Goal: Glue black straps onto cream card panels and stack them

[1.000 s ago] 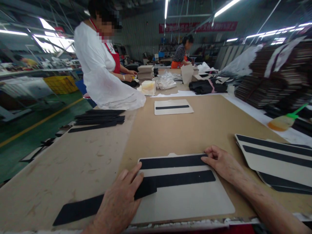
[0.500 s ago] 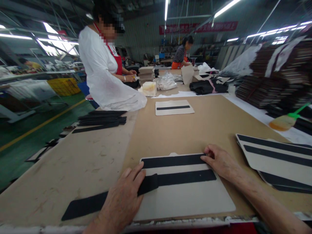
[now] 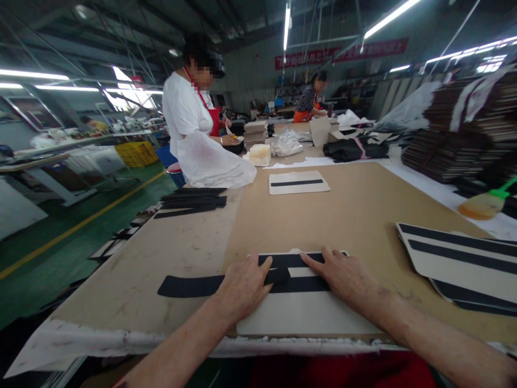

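Observation:
A light-coloured board [image 3: 299,319] with a small tab on its far edge lies flat at the table's front. Across it run two black strips, the upper strip [image 3: 291,260] along the far edge and the lower strip [image 3: 302,284] parallel to it. My left hand [image 3: 244,285] grips a loose black strip [image 3: 189,286]; one end sticks out leftward over the table, the other overlaps the board. Its fingertips rest at the upper strip's left part. My right hand [image 3: 343,272] lies with fingers spread on the upper strip's right part, holding nothing.
At right lie stacked boards with black strips [image 3: 464,264]. Farther off are another striped board [image 3: 299,188], a pile of black strips [image 3: 194,198], and a brush with a green handle [image 3: 487,203]. A co-worker in a white top [image 3: 188,108] stands at the far left side.
My right hand has slid left from the upper strip's right end, its pinch now spread flat. My left hand and the loose strip have shifted toward the upper strip. The camera view has turned slightly left.

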Motion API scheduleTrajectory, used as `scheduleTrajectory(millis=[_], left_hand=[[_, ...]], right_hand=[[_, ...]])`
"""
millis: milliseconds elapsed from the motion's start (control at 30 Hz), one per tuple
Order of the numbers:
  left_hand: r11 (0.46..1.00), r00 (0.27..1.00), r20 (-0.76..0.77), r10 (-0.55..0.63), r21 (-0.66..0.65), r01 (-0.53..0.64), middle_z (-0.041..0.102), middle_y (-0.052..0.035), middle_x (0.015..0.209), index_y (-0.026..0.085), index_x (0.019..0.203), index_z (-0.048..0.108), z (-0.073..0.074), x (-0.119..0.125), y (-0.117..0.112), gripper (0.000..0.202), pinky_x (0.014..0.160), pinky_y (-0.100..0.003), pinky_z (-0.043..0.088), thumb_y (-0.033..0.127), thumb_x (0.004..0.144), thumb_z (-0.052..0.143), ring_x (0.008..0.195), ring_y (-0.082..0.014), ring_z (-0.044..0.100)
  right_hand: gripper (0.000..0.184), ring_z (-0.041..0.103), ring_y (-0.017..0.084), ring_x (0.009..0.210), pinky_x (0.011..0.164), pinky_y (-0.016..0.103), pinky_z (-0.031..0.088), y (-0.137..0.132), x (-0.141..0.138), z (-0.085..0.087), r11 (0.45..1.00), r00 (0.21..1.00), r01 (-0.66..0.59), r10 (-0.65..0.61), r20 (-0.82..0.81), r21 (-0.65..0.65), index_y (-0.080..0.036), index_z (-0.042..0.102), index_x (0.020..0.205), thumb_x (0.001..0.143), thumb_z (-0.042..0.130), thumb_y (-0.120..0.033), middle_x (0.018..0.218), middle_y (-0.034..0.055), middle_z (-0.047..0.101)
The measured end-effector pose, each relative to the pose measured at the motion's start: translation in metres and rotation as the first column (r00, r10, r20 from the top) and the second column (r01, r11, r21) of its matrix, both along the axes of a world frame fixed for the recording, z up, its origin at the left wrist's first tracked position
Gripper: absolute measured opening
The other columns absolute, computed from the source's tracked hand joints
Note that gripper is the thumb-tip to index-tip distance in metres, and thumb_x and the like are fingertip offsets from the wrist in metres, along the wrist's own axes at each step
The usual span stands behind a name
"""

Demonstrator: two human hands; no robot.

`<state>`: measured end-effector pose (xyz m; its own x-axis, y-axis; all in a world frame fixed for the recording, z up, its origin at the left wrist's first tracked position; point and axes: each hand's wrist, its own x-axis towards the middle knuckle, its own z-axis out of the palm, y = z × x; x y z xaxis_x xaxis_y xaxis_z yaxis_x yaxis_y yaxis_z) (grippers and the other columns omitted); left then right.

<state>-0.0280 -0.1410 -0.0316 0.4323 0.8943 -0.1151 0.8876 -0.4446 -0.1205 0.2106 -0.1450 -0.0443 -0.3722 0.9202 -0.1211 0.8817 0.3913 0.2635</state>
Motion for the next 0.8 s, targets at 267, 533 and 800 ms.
scheduleTrajectory(millis=[267, 533, 800], left_hand=[[1.000, 0.984, 0.178, 0.027, -0.015, -0.025, 0.052, -0.0120, 0.145, 0.020, 0.141, 0.051, -0.021, -0.040, -0.013, 0.050, 0.103, -0.041, 0.051, 0.024, 0.091, 0.052, 0.123, -0.0252, 0.060], [0.999, 0.930, 0.367, -0.020, 0.053, 0.000, 0.054, -0.0071, 0.148, 0.022, 0.135, 0.060, -0.035, -0.065, -0.025, 0.051, 0.111, -0.042, 0.046, 0.019, 0.084, 0.057, 0.130, -0.0246, 0.057], [0.988, 0.779, 0.616, 0.120, 0.000, -0.153, 0.066, -0.0010, 0.134, 0.026, 0.131, 0.063, -0.039, -0.075, -0.021, 0.046, 0.111, -0.042, 0.046, 0.047, 0.099, 0.037, 0.126, -0.0236, 0.061]], right_hand=[[0.064, 0.062, 0.027, 0.097, 0.069, 0.035, 0.054, -0.011, 0.065, -0.017, 0.995, 0.993, 0.045, -0.035, -0.109, 0.093, -0.026, 0.054, 0.141, 0.086, 0.035, 0.001, 0.114, 0.0125, 0.062], [0.045, 0.048, 0.029, 0.131, 0.112, 0.047, 0.039, -0.051, 0.060, -0.021, 0.988, 0.895, 0.113, -0.057, -0.443, 0.101, -0.013, 0.057, 0.137, 0.099, 0.036, -0.022, 0.141, 0.0169, 0.055], [0.081, 0.023, 0.047, 0.146, 0.114, 0.067, 0.025, -0.078, -0.036, -0.030, 0.977, 0.816, -0.213, 0.161, -0.555, -0.029, -0.018, 0.041, 0.150, 0.087, 0.059, -0.065, 0.157, 0.0253, 0.032]])
